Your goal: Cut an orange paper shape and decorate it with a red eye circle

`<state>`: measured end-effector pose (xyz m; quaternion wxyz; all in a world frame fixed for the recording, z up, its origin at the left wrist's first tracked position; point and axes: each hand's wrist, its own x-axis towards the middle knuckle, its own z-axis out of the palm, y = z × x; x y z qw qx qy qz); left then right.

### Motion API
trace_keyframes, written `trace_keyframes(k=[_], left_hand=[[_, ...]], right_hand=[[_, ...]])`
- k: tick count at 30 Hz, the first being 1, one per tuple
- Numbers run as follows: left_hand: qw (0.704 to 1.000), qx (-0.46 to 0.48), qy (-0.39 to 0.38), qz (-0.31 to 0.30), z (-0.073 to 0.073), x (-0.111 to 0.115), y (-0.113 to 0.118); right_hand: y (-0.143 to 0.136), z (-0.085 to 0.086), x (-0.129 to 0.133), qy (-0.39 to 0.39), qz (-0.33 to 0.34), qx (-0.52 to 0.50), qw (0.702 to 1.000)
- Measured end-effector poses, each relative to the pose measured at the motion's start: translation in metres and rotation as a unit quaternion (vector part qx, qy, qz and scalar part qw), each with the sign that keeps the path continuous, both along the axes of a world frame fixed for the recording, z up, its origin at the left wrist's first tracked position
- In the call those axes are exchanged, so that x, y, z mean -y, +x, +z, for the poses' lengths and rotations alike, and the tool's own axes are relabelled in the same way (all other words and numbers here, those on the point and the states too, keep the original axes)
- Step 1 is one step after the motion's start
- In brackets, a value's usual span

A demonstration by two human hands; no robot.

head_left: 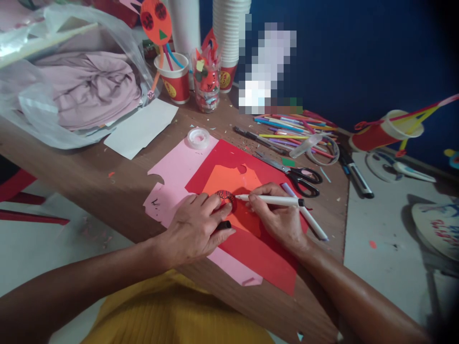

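My right hand (pixel 278 217) grips a white marker (pixel 274 199) with a black end. Its tip meets a small round red paper piece (pixel 225 195) that bears black pen strokes. With its fingertips, my left hand (pixel 199 222) presses on that piece, while a black marker cap (pixel 224 225) is pinched by the thumb. Part of the round piece is hidden under these fingers. Beneath both hands lie an orange paper sheet (pixel 218 179) with cut edges, a red sheet (pixel 276 267) and pink paper (pixel 172 165).
Black-handled scissors (pixel 304 181) and another marker (pixel 315 223) lie right of the sheets. Behind them are coloured sticks (pixel 287 131) and a tape roll (pixel 198 138). Paper cups (pixel 175 81) stand at the back; a plastic bag (pixel 89 91) sits left.
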<state>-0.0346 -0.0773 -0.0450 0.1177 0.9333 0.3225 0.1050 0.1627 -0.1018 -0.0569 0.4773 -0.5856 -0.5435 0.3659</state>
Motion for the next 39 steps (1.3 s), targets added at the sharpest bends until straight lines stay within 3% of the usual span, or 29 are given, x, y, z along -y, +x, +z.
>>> trace_keyframes(k=[22,31,39], left_hand=[[1.000,0.003,0.011,0.000,-0.0003,0.0001,0.0011],[1.000,-0.008,0.004,0.005,0.0007,0.0002,0.0009],[1.000,0.003,-0.004,0.000,0.0004,0.0003,-0.0001]], right_hand=[[0.0016,-0.0048,0.0016,-0.012,0.009,0.033,0.999],[0.0022,-0.0031,0.0000,-0.011,0.000,-0.002,1.000],[0.0036,-0.0043,-0.0035,-0.011,-0.043,-0.097,0.994]])
